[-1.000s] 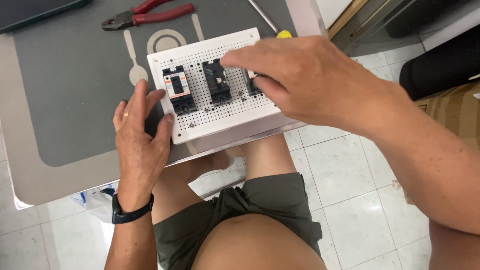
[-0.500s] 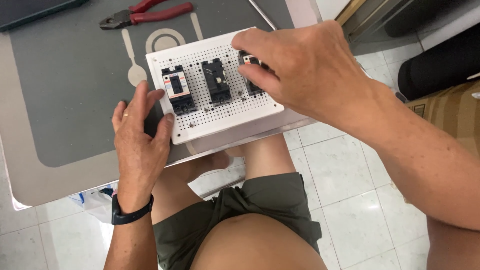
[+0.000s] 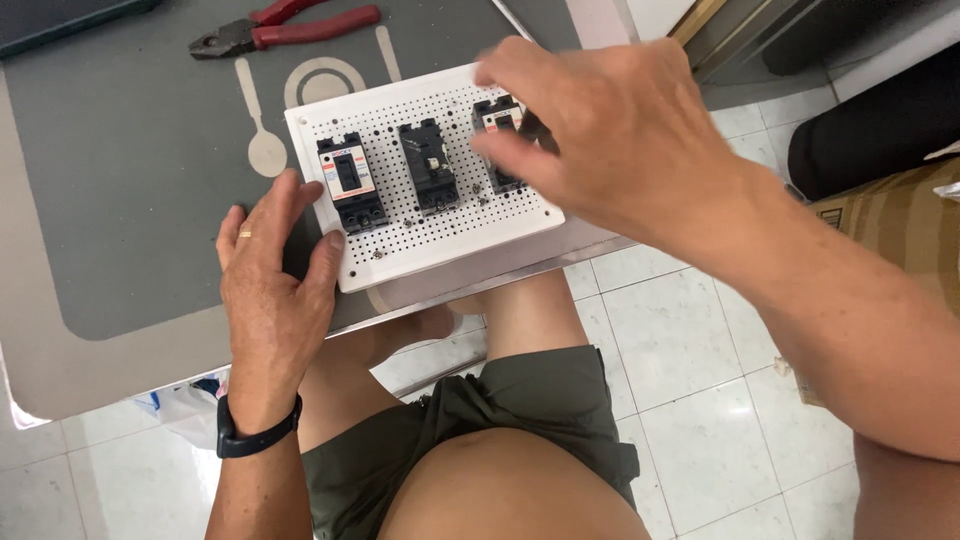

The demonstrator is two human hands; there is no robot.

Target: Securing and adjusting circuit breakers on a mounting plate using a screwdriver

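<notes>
On grey table [image 3: 120, 200], perforated white board [image 3: 470, 225], pliers [image 3: 290, 25].

left hand [image 3: 272, 285] flat, fingers spread, right hand [image 3: 610, 135] curled, pinching

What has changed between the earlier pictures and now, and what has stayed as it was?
The right hand has shifted a little up the board; its fingertips, earlier spread over the right breaker, now pinch at it. Whether the grip is firm cannot be told. The left hand stays flat at the board's left edge. The left breaker, middle breaker and pliers have not moved.
</notes>
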